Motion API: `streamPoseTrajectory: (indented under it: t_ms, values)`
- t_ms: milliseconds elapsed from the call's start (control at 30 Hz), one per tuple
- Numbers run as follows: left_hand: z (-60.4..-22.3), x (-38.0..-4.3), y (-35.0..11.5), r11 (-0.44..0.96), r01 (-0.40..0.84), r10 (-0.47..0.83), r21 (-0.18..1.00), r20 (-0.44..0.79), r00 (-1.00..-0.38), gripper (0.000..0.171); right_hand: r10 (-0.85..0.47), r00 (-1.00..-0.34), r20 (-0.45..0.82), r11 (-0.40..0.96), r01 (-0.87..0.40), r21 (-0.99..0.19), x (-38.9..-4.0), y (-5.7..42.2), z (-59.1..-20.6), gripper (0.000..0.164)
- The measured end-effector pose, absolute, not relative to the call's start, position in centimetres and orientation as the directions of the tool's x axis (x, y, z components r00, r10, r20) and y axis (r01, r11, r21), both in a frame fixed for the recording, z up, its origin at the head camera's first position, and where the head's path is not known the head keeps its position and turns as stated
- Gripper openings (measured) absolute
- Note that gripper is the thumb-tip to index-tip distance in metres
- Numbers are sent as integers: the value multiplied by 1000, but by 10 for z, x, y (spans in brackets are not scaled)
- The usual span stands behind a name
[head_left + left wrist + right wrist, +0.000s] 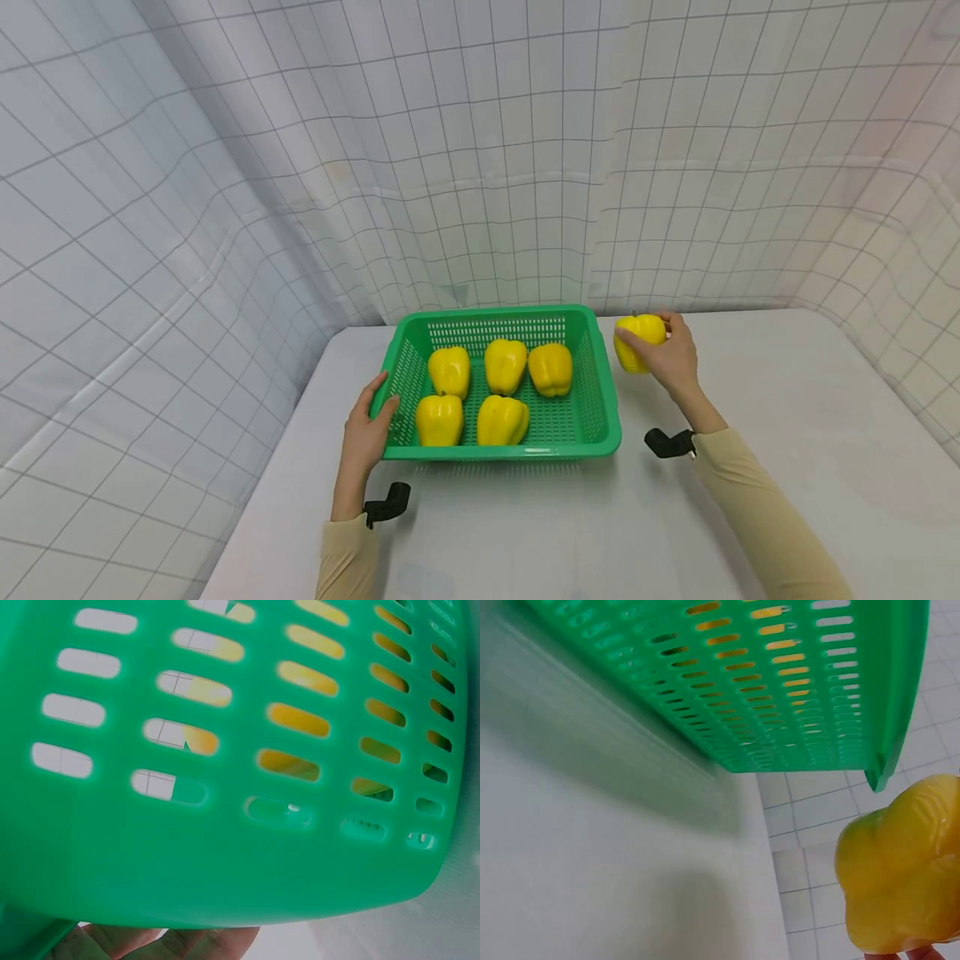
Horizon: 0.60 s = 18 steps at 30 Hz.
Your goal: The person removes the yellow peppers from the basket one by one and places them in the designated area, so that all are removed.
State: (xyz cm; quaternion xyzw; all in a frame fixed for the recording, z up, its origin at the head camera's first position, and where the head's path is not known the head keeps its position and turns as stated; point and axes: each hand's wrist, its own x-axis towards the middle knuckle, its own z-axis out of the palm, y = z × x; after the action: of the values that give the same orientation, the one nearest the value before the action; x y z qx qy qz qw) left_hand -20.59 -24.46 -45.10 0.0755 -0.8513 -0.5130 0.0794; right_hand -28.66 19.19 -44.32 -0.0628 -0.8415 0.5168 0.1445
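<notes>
A green plastic basket (502, 452) with slotted walls stands on the white table, several yellow bell peppers (506, 367) lying inside it. At its left side my left hand (365, 433) grips the rim, thumb inside and fingers outside. In the left wrist view the fingers (195, 943) show just past the basket's wall (150, 862). Just right of the basket, my right hand (671, 354) holds another yellow bell pepper (636, 340) between thumb and fingers, stem up. The right wrist view shows this bell pepper (904, 870) apart from the basket's side (795, 712).
The white table (517, 533) extends in front of the basket and to its right. White curtains with a dark grid (480, 167) hang behind the table and along both sides. A black wrist camera (388, 502) sits on each forearm.
</notes>
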Motion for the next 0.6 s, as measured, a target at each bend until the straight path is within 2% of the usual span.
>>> streamPoseTrajectory:
  t_ms: [600]
  values:
    - [-451, -206, -245, 468, -42, -204, 883, 62, -977, 53, 272, -957, 105, 543, 62, -837, -294, 203, -468, 86]
